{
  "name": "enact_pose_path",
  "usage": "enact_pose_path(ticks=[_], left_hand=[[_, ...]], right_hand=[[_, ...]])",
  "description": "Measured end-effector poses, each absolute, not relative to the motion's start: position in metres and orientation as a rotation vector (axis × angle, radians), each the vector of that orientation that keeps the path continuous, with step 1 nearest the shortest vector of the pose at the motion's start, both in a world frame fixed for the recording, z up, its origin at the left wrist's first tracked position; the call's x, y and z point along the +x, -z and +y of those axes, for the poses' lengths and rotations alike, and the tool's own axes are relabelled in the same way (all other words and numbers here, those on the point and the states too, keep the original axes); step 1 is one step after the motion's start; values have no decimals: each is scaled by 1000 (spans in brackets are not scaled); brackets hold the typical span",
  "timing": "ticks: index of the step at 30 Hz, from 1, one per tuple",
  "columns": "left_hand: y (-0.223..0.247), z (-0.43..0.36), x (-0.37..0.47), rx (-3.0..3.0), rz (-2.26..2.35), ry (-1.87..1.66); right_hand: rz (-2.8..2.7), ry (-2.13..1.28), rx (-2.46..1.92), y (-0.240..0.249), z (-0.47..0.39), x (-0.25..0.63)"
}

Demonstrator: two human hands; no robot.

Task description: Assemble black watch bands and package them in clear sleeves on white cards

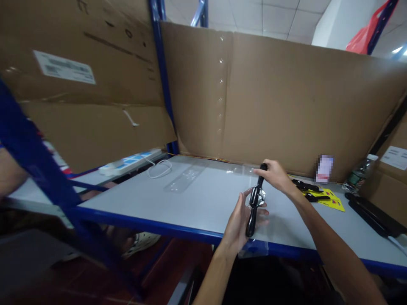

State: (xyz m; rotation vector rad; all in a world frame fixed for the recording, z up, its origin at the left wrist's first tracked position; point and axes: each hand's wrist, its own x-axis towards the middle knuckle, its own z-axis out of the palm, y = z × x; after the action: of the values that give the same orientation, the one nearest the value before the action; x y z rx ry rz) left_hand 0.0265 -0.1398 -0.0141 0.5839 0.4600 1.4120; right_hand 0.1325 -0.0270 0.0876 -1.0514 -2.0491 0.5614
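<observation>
A black spokeshave, with a handle at each end and a shiny metal part in the middle, is tilted above the front of the table. My right hand pinches the tip of its upper handle. My left hand is under the lower half, its thumb along one side and its fingers showing on the other. It holds a clear plastic package around or beneath the tool; which of these, I cannot tell. Several black tools lie on yellow cards beyond my right forearm.
Another clear plastic package lies left on the grey table. A black long-bodied device with a white cord and a bottle stand right. Cardboard walls the back. A power strip and another person's arm are left.
</observation>
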Motion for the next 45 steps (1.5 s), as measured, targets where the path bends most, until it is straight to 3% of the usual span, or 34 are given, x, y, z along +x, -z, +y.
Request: enact_pose_path(ticks=[17,25,30,39,45], left_hand=[[15,-145,26,531,466,-1395],[14,-145,27,576,502,-1413],[16,-148,25,649,497,-1341],[16,-147,22,603,514,-1261],[14,-150,20,561,589,-1258]], right_hand=[[-2113,-1180,-1124,-67,1,111],[-2056,-963,-996,-89,14,122],[-1961,-1036,-1092,-96,9,131],[-1932,-1648,-979,-77,9,147],[-1788,-1793,-997,-66,15,147]])
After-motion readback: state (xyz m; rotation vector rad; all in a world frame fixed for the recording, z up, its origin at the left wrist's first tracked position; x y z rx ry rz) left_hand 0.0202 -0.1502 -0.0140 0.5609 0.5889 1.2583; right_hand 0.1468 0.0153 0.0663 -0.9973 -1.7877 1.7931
